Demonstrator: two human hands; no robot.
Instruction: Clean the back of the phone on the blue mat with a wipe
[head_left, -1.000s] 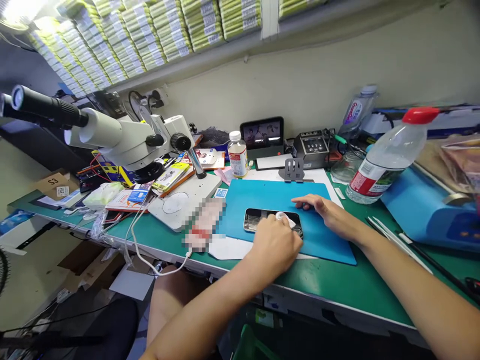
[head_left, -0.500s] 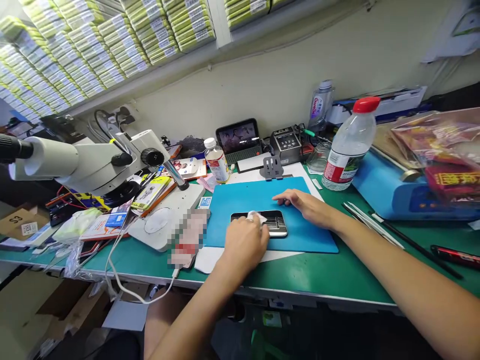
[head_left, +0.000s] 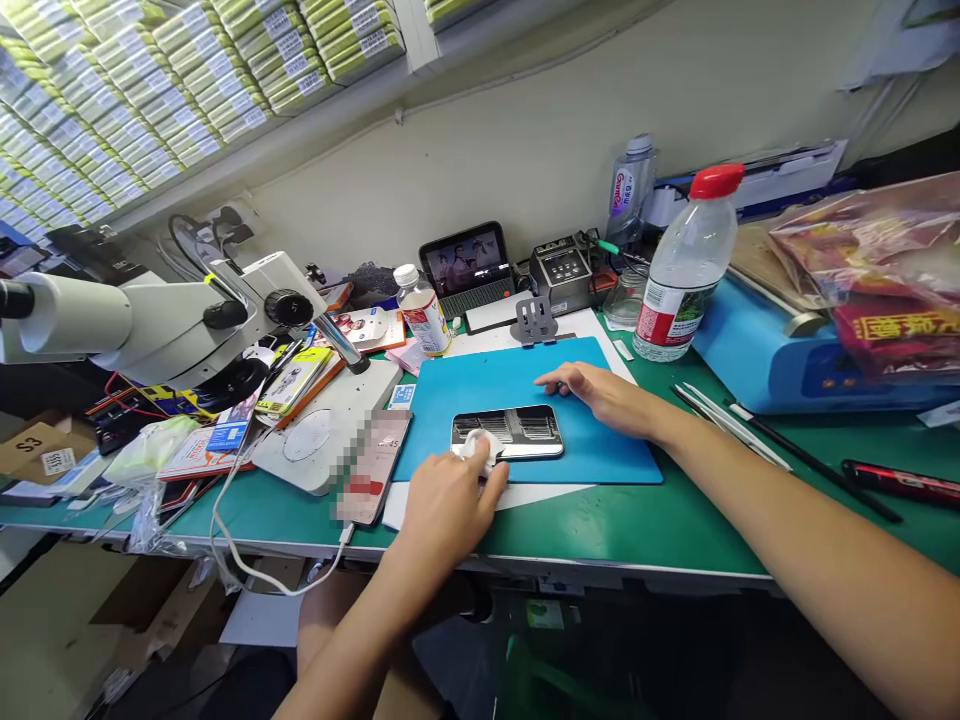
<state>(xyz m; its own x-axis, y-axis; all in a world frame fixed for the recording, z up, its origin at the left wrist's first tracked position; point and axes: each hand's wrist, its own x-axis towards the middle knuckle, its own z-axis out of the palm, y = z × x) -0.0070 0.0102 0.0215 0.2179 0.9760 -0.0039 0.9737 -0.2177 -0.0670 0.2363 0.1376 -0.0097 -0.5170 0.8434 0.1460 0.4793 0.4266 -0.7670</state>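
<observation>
A dark-screened phone [head_left: 529,430] lies flat on the blue mat [head_left: 491,375], its glass showing striped reflections. My left hand [head_left: 454,490] is at the phone's near left corner, fingers closed on a crumpled white tissue [head_left: 480,445] that presses on the screen. My right hand [head_left: 604,395] is over the mat just beyond the phone's right end. Its fingers are stretched out with nothing in them, apart from the phone.
Left of the mat, a second phone [head_left: 381,465] is plugged into a white cable beside the microscope [head_left: 180,325]. A red-capped bottle [head_left: 686,265], thin tools [head_left: 731,425] and a blue machine [head_left: 787,350] stand or lie on the right. A tablet [head_left: 466,265] leans behind.
My left hand has slid the tissue left and towards me over the screen, uncovering more of the phone. My right hand keeps its pose. The whole view has shifted slightly.
</observation>
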